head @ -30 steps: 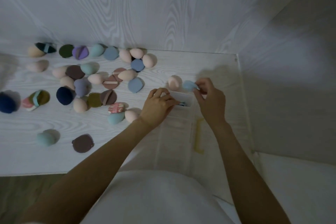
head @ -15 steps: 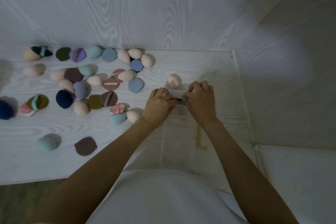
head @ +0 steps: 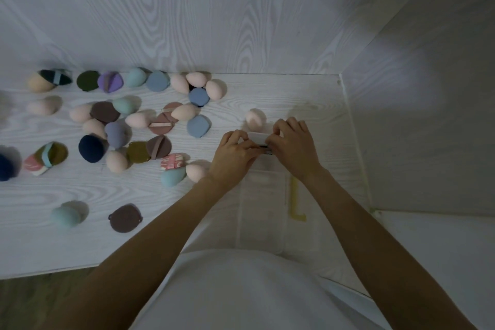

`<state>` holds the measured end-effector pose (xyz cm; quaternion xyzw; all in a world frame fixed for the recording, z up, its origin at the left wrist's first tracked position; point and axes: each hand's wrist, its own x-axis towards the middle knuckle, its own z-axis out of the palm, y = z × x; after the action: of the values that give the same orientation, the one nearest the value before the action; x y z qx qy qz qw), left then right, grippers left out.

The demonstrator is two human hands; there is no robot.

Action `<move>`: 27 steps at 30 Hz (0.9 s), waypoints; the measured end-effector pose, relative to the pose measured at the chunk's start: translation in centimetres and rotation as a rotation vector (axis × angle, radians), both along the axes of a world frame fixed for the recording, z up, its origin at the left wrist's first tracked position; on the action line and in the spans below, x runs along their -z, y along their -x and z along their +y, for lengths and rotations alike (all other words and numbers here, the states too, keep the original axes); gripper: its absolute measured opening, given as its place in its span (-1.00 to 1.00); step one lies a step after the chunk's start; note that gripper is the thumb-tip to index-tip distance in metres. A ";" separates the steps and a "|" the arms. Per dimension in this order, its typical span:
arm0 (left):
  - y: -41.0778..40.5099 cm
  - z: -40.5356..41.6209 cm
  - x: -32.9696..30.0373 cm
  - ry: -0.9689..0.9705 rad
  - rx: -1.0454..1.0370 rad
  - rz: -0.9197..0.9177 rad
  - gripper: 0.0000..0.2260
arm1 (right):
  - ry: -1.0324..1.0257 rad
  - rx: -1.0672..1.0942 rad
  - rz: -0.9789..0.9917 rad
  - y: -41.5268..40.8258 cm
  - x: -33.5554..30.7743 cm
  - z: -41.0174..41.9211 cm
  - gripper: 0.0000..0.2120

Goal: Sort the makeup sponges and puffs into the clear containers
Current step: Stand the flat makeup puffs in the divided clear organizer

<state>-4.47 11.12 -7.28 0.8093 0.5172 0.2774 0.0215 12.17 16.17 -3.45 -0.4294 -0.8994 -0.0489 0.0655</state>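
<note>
We have left hand (head: 235, 154), right hand (head: 293, 147) pinching small clear container (head: 258, 139) near worktop's right edge, fingers curled. Seemingly closing lid. Next: fetch pink sponge (head: 254, 118) just behind.

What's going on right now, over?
Left hand and right hand both pinching small clear container. Pale pink sponge just beyond it. Most sponges unsorted at left. Nothing blocking.
</note>
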 end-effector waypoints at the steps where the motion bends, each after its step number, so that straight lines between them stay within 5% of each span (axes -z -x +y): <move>1: 0.0 0.0 0.0 -0.002 0.002 0.000 -0.77 | 0.000 -0.011 0.014 -0.1 0.1 0.1 -0.86; 12: 0.2 -0.4 -0.3 0.087 0.006 0.041 -0.76 | 0.046 -0.106 -0.033 -0.1 0.5 0.8 -0.89; 17: 2.1 -1.0 -1.4 0.225 -0.053 -0.210 -0.77 | 0.040 0.019 0.187 -0.9 0.9 -0.3 -0.93; 21: 6.5 -1.5 -2.6 0.322 -0.360 -0.386 -0.88 | 0.042 0.036 0.394 0.7 -0.7 -0.6 -0.85; 27: 10.0 1.5 -1.1 0.422 -0.278 0.067 -0.61 | 0.150 -0.123 0.279 9.5 -1.3 3.6 -0.73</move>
<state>-14.48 12.61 -6.16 0.7166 0.6706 0.1367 0.1346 2.68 19.81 -2.16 -0.3800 -0.9073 0.0825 0.1603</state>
